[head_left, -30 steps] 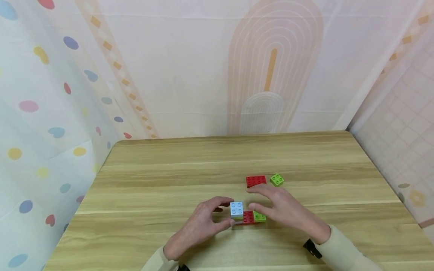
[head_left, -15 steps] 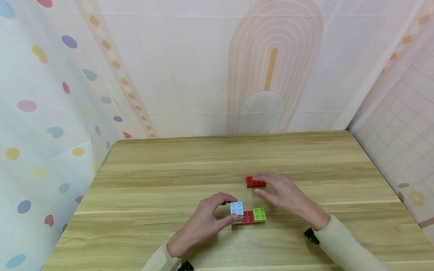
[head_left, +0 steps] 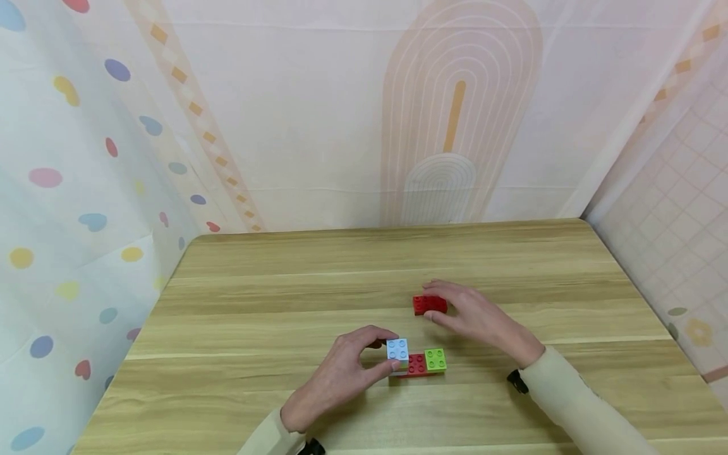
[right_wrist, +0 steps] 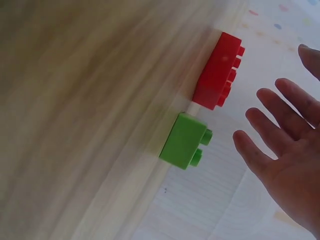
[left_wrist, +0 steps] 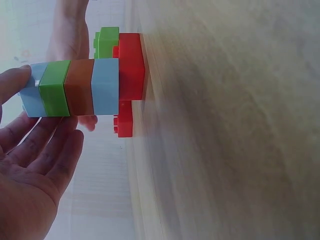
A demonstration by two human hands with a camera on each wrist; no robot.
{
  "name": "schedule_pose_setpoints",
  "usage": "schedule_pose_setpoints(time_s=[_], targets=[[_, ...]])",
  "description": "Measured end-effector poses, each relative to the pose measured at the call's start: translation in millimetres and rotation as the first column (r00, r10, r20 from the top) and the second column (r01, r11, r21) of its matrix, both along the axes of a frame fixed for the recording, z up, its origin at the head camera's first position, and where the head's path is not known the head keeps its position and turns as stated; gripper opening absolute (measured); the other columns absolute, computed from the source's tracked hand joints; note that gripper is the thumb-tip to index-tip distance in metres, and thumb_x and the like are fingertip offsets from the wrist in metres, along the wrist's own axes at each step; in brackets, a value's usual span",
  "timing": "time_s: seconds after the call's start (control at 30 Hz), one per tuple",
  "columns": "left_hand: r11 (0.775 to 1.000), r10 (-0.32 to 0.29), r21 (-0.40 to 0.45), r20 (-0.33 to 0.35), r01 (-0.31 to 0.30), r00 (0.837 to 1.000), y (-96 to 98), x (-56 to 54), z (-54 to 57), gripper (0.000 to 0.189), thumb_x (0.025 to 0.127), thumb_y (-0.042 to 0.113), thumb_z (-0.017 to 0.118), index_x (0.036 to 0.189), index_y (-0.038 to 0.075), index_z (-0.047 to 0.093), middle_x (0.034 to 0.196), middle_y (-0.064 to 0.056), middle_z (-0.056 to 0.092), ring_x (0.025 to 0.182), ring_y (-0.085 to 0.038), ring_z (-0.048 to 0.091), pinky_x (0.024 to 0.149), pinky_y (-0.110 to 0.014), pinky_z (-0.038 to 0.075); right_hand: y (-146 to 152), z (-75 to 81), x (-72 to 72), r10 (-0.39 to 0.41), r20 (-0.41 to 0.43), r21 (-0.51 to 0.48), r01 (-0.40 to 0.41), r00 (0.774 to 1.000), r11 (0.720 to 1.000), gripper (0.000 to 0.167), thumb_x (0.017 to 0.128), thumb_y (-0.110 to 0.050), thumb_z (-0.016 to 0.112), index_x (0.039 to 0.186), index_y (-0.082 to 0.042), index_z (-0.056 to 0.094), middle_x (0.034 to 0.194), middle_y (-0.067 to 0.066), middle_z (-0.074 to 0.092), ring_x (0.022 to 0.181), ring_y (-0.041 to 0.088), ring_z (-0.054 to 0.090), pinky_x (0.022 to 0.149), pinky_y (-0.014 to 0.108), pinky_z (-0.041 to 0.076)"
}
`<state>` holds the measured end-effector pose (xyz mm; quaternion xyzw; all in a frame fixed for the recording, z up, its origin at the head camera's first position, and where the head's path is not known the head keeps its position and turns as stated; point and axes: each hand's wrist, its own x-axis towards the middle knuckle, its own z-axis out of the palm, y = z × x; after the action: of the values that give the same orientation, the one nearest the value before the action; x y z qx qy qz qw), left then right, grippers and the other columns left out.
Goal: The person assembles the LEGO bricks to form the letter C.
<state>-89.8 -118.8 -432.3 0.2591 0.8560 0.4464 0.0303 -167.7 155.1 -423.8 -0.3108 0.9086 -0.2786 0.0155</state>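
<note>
My left hand (head_left: 338, 370) pinches the top of a brick tower between thumb and fingers. In the left wrist view the tower runs from a light blue brick (left_wrist: 32, 102) through green (left_wrist: 55, 90) and brown (left_wrist: 80, 87) to another light blue brick (left_wrist: 106, 87). It stands on one end of a red base brick (left_wrist: 132, 65); a green brick (head_left: 435, 359) sits on the other end. My right hand (head_left: 474, 316) hovers, fingers spread, over a loose red brick (right_wrist: 215, 72) and a loose green brick (right_wrist: 182, 141). The head view hides that loose green brick behind the hand.
Everything rests on a wood-grain table (head_left: 273, 291). A patterned curtain (head_left: 318, 126) hangs along its back edge and down both sides. Both forearms come in from the front in light sleeves (head_left: 574, 404), with dark straps at the wrists.
My right hand has moved away from the tower, back and slightly right, to above the loose bricks. My left hand's thumb and fingers have closed in on the tower's top.
</note>
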Motion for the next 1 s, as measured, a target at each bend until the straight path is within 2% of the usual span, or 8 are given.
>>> schedule_pose_setpoints(time_s=[0.23, 0.6, 0.8, 1.0], targets=[[1.000, -0.010, -0.003, 0.006, 0.010, 1.000, -0.1, 0.5, -0.2, 0.031, 0.096, 0.027, 0.077, 0.123, 0.014, 0.070, 0.114, 0.006, 0.072, 0.104, -0.019, 0.069, 0.092, -0.041, 0.060, 0, -2.9, -7.5, 0.037, -0.003, 0.071, -0.037, 0.999, 0.997, 0.049, 0.101, -0.032, 0.070, 0.140, -0.003, 0.062, 0.148, 0.016, 0.057, 0.140, 0.037, 0.050, 0.114, 0.056, 0.042], [1.000, -0.006, -0.008, 0.010, 0.006, 1.000, -0.7, 1.7, 0.3, 0.031, 0.096, 0.027, 0.077, 0.123, 0.014, 0.070, 0.114, 0.006, 0.072, 0.104, -0.021, 0.070, 0.092, -0.040, 0.059, -2, -7.5, -13.8, 0.118, -0.124, 0.258, -0.083, 0.985, 0.963, 0.060, 0.101, -0.042, 0.066, 0.146, -0.003, 0.056, 0.153, 0.015, 0.052, 0.145, 0.037, 0.042, 0.116, 0.061, 0.037], [1.000, -0.005, 0.004, 0.000, 0.005, 1.000, -0.2, 0.9, 0.0, 0.030, 0.096, 0.025, 0.077, 0.122, 0.014, 0.070, 0.113, 0.006, 0.072, 0.103, -0.021, 0.070, 0.091, -0.041, 0.060, -4, -10.6, -16.5, 0.156, -0.194, 0.302, -0.092, 0.969, 0.949, 0.054, 0.100, -0.038, 0.070, 0.142, -0.006, 0.060, 0.147, 0.014, 0.059, 0.138, 0.034, 0.052, 0.114, 0.061, 0.040], [1.000, -0.008, 0.003, -0.012, 0.008, 1.000, -0.6, 1.4, 0.1, 0.030, 0.096, 0.025, 0.077, 0.123, 0.013, 0.070, 0.112, 0.005, 0.072, 0.102, -0.024, 0.070, 0.091, -0.041, 0.060, -4, -12.1, -18.3, 0.191, -0.221, 0.310, -0.117, 0.956, 0.943, 0.047, 0.098, -0.029, 0.074, 0.138, -0.005, 0.063, 0.135, 0.012, 0.067, 0.126, 0.030, 0.062, 0.110, 0.059, 0.045]])
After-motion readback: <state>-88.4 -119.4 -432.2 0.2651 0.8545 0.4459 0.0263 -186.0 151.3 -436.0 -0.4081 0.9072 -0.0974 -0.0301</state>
